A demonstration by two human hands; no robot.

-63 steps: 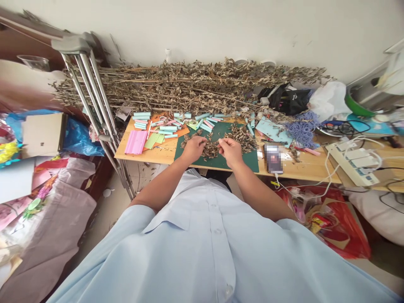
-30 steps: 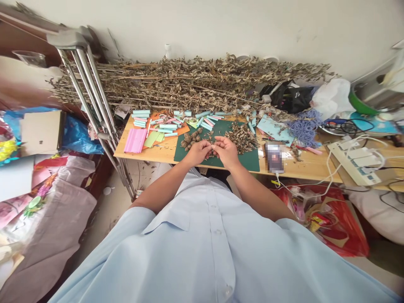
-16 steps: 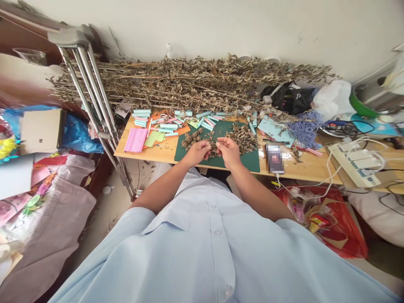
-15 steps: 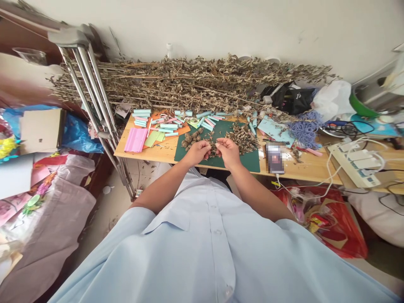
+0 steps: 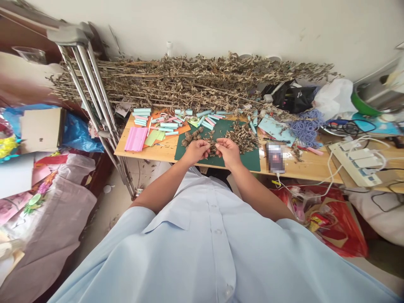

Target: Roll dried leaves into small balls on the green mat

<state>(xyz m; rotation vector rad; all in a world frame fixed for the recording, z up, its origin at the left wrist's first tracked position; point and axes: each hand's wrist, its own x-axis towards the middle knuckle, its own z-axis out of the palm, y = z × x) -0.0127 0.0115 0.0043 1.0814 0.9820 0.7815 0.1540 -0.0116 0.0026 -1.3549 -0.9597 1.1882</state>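
– Step?
– Picking at dried leaves (image 5: 242, 136), prob., mid-frame on green cutting mat (image 5: 250, 161). L hand (image 5: 196, 152), R hand (image 5: 228, 152): fingers pinched tog., can't tell on what.
– Next?
– Needs light pinch, I'd say.

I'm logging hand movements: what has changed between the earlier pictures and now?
Since the first picture, the left hand has shifted slightly right, revealing more round brown lumpy balls. It met the right hand a second ago; a gap now separates them. Whether anything was released is unclear. The flat green mat stayed put.
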